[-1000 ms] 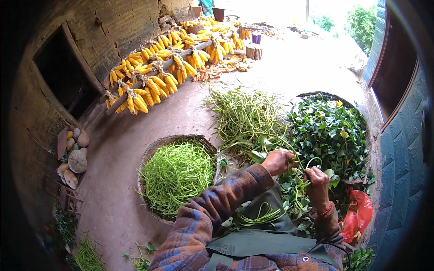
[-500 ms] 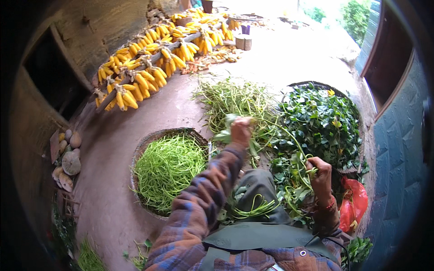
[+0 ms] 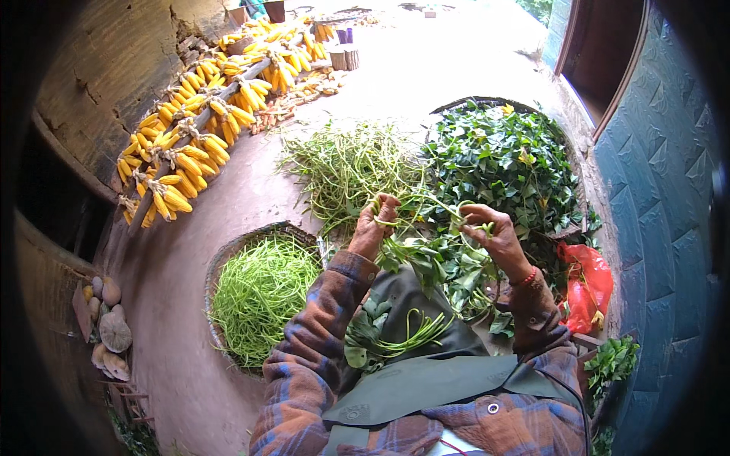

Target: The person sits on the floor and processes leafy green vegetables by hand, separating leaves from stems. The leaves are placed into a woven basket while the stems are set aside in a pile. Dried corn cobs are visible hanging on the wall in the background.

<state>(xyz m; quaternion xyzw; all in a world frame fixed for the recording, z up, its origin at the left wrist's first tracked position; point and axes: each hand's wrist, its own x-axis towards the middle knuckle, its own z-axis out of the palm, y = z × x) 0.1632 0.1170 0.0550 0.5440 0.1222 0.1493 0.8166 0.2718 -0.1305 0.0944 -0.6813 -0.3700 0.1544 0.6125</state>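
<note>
Left hand [image 3: 370,234] pulled back to stem pile's [image 3: 342,163] near edge; right hand [image 3: 496,240] raised, closer to pile; leaves [image 3: 423,262] now hang nearside of pile.

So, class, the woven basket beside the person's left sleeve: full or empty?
Full: thin green stems heap across the basket, covering its bottom and reaching close to its rim.
</note>
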